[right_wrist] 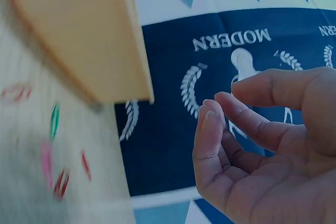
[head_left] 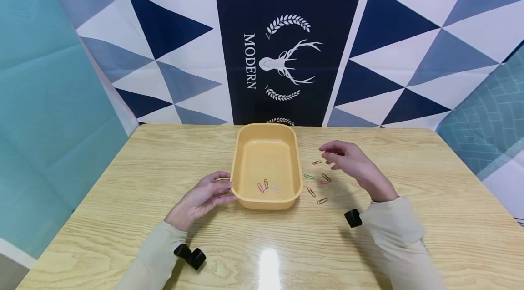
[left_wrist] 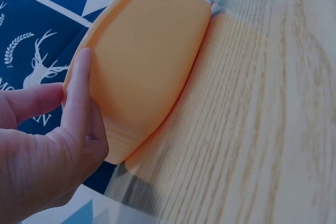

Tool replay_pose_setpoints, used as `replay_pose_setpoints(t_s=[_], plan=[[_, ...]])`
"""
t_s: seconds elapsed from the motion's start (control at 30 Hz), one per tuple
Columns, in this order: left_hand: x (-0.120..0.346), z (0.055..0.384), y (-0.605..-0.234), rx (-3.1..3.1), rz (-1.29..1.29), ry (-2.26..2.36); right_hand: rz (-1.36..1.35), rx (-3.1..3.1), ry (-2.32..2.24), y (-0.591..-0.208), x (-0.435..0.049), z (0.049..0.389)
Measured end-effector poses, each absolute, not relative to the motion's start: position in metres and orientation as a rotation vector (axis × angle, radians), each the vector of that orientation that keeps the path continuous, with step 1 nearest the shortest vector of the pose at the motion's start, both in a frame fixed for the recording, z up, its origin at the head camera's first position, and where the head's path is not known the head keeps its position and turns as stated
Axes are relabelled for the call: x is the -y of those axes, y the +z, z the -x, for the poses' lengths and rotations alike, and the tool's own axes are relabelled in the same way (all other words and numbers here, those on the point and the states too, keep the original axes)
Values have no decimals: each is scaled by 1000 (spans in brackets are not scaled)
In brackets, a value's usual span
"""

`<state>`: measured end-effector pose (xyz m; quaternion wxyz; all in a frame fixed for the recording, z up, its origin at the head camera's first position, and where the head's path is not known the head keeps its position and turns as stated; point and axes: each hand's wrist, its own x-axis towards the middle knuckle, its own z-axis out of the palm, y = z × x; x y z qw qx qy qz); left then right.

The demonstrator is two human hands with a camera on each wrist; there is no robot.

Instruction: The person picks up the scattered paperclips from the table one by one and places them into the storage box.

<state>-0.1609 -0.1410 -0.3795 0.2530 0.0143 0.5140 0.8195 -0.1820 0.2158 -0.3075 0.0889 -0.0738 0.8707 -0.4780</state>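
Note:
My left hand (head_left: 209, 193) holds the left rim of a yellow-orange plastic tray (head_left: 268, 205), which sits on the table. In the left wrist view the left hand's thumb and a finger (left_wrist: 79, 87) pinch that rim from either side. Inside the tray, near its front end, lie several paper clips (head_left: 266, 183), pink, brown and white. To the right of the tray my right hand (head_left: 350, 159) hovers over the table with loosely bent fingers and nothing between them. Below it are scattered more paper clips: a green one (head_left: 309, 176), a pink one (head_left: 323, 182) and several red or brown ones (head_left: 311, 192).
The wood-grain table (head_left: 135, 190) ends at the back against a patterned cloth (head_left: 176, 53) with a deer print. Teal cloth (head_left: 49, 99) hangs at the left side. Small black devices (head_left: 353, 218) are worn at both wrists.

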Motion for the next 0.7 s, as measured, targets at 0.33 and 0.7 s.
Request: replay_pose_setpoints(t_s=[0.33,0.7], plan=[[142,161,-379,-1395,-43,2232,155,-2598,-1348,-325,-252,171],[142,160,-379,-1381,-14,2240,148,-2573,-1336,-342,-266,164]])
